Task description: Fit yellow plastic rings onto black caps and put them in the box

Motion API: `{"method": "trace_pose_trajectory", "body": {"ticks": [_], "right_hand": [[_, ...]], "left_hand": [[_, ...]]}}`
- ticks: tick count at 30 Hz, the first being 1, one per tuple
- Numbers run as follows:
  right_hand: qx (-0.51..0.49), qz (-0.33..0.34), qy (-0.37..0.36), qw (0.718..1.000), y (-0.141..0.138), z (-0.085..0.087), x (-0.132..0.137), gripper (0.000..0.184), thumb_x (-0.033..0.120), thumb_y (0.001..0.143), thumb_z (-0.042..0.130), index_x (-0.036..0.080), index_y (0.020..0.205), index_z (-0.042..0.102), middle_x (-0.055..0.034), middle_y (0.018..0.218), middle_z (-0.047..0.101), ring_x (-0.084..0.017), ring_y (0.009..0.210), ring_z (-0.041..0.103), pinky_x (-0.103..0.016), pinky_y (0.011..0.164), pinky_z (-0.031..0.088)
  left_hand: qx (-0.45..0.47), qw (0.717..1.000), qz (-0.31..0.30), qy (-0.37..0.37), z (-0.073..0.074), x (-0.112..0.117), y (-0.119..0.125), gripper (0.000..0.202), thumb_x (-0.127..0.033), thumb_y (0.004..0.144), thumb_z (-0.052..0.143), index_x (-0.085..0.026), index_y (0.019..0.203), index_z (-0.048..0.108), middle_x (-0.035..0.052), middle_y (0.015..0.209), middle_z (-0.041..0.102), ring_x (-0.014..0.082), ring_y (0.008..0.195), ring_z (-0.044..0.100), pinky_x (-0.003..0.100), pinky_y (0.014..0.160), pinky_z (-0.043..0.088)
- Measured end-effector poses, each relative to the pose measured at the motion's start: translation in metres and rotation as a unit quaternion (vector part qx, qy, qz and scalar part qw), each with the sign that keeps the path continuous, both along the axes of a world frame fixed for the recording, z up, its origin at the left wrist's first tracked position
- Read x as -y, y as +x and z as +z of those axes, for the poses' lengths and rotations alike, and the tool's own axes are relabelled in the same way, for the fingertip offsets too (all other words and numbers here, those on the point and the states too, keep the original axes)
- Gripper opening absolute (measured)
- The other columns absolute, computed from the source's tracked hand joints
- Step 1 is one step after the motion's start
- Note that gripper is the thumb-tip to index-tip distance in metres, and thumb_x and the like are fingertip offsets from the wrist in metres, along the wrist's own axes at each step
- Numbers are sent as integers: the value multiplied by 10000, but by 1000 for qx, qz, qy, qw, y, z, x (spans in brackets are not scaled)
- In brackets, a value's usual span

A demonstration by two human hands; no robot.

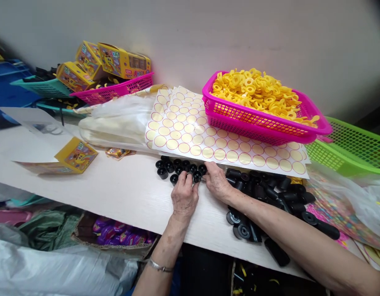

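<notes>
Several short black plastic cylinders (162, 172) with hollow tops stand upright in a cluster on the white table (125, 193). At the cluster's front edge, my left hand (184, 196) has its fingers closed around one of them, which is partly hidden. My right hand (217, 181) closes on a cylinder (202, 169) at the right end, its fingertips behind and thumb in front. Under and beside my right forearm lies a loose pile of longer black tubes (270, 191), some on their sides.
A pink basket (260, 129) of yellow ring-shaped pieces rests on sheets of round stickers (190, 139). A green basket (356, 144) is on the right. Yellow printed boxes (125, 61) and an opened box (77, 155) are on the left. Below the table is a carton of purple packets (122, 234).
</notes>
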State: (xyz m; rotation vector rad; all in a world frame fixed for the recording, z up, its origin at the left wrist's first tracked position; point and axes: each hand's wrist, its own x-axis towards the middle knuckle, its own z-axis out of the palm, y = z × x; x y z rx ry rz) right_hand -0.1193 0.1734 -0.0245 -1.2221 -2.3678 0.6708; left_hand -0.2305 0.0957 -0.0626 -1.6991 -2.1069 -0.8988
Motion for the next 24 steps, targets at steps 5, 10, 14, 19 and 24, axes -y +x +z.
{"method": "trace_pose_trajectory", "body": {"ticks": [5, 10, 14, 19, 24], "right_hand": [[79, 15, 101, 992, 26, 23, 9, 213, 70, 787, 385, 157, 929, 519, -87, 963, 543, -191, 890, 491, -282, 723, 380], [261, -83, 177, 945, 64, 41, 11, 174, 270, 821, 470, 136, 854, 578, -150, 925, 560, -283, 911, 467, -373, 712, 369], [312, -78, 102, 942, 75, 38, -1, 254, 367, 813, 487, 144, 870, 594, -135, 904, 596, -270, 903, 503, -354, 692, 381], [309, -37, 45, 949, 79, 37, -17, 208, 324, 811, 480, 168, 886, 596, -110, 934, 617, -246, 911, 550, -314, 666, 380], [291, -20, 37, 956, 82, 42, -24, 186, 270, 772, 488, 164, 887, 588, -106, 901, 636, -243, 857, 583, -289, 611, 357]], "left_hand": [[13, 1000, 7, -18, 2, 2, 1, 271, -217, 761, 545, -147, 1020, 577, 142, 1137, 562, 235, 948, 595, 303, 726, 504], [20, 999, 27, -27, 0, -1, 1, 290, -212, 760, 540, -161, 1044, 571, 132, 1162, 550, 221, 941, 596, 290, 737, 497], [7, 999, 41, -2, 2, 0, 1, 283, -199, 766, 524, -158, 1042, 571, 140, 1163, 548, 230, 982, 583, 295, 755, 492], [0, 994, -80, 73, 7, 8, 21, 240, -173, 791, 484, -144, 1012, 572, 141, 1054, 589, 218, 954, 582, 315, 797, 479], [-21, 976, -214, -12, 25, -5, 61, 330, -58, 761, 411, -137, 1055, 539, 141, 1109, 553, 222, 971, 515, 357, 814, 464]]}}
